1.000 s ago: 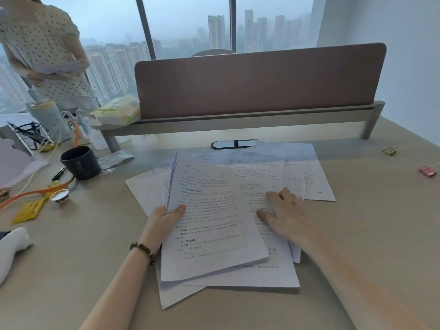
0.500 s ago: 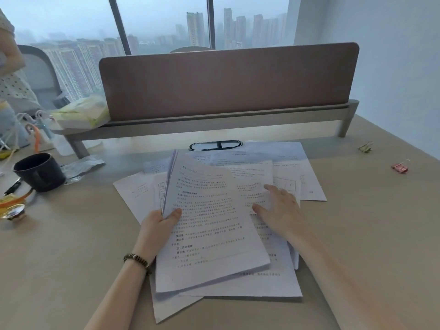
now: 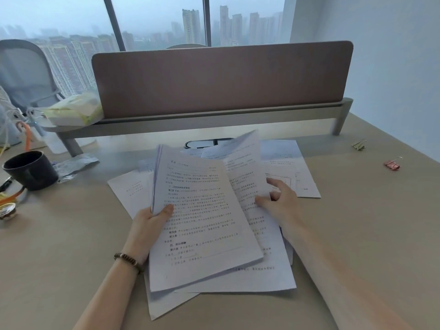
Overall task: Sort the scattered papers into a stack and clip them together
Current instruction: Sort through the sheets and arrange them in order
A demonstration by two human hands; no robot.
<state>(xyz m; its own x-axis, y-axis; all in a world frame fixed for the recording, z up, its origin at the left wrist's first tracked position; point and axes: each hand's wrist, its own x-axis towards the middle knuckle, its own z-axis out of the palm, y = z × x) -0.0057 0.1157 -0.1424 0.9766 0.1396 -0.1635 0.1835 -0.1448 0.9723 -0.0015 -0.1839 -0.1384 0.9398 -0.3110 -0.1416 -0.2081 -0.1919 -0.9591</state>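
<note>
— Where were the papers?
— Spread over the worktop (image 3: 71,234), overlapping; a gathered sheaf (image 3: 202,222) sat tilted on top.

— And the grips?
— The left hand (image 3: 147,225) pinched the sheaf's left edge, thumb on top. The right hand (image 3: 278,203) lifted one sheet (image 3: 242,167), apparently nipped between thumb and fingers.

— The clips?
— A pink clip (image 3: 392,164) and a green clip (image 3: 359,145) lay far right, well apart from the papers.
</note>
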